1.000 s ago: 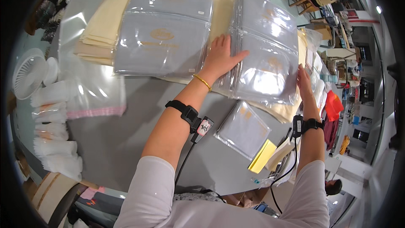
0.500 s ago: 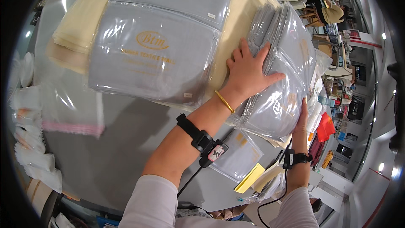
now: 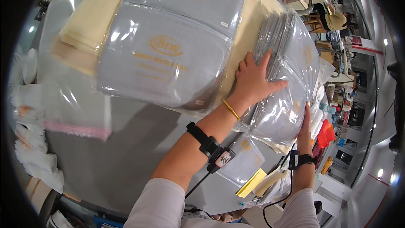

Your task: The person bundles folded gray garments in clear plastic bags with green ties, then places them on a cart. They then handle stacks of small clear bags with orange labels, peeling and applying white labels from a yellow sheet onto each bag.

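white sleeves, black wristbands, gold bangle [image 3: 230, 109]

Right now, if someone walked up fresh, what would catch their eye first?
Probably the stack of clear-bagged grey cloths at right, pressed between the left hand on top and the right hand at its near edge. Next, the big bagged grey packs lying on cream fabric at upper left.

Right hand's [image 3: 304, 120] fingers behind the packet stack [image 3: 283, 80]
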A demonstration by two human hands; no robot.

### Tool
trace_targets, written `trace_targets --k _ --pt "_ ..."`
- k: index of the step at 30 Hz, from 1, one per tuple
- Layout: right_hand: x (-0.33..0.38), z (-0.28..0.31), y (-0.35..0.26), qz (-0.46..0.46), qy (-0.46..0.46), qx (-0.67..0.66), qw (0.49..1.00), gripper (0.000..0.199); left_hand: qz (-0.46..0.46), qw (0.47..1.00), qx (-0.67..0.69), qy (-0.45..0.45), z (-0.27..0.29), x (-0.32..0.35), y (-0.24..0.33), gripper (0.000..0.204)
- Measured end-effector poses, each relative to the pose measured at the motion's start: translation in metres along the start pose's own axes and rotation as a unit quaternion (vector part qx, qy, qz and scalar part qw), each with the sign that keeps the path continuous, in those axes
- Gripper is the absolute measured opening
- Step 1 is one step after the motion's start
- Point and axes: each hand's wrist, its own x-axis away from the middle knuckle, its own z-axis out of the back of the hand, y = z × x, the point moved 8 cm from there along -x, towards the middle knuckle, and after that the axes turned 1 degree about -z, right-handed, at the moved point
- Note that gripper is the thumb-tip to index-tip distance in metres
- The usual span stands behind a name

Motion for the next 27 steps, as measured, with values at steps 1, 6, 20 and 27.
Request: trace_targets --k 1,6,20,27 --pt "-0.002 0.0 -0.002 0.008 0.005 0.004 1.0 0.056 0.01 1.0 0.012 -0.014 -0.001 -0.006 -0.004 0.103" --pt "0.012 -0.001 -0.006 0.036 0.049 -0.007 0.998 0.053 -0.05 0.998 0.041 -0.009 0.014 -0.005 0.018 0.1" --pt "0.095 -0.183 -0.028 0.052 -0.175 -0.143 0.973 0.053 -0.245 0.96 -0.004 0.135 0.233 0.1 0.105 0.094" --pt "0.056 -0.347 -0.014 0.044 -0.195 -0.038 0.979 0.056 -0.093 0.983 0.134 0.084 0.345 0.037 0.001 0.086"
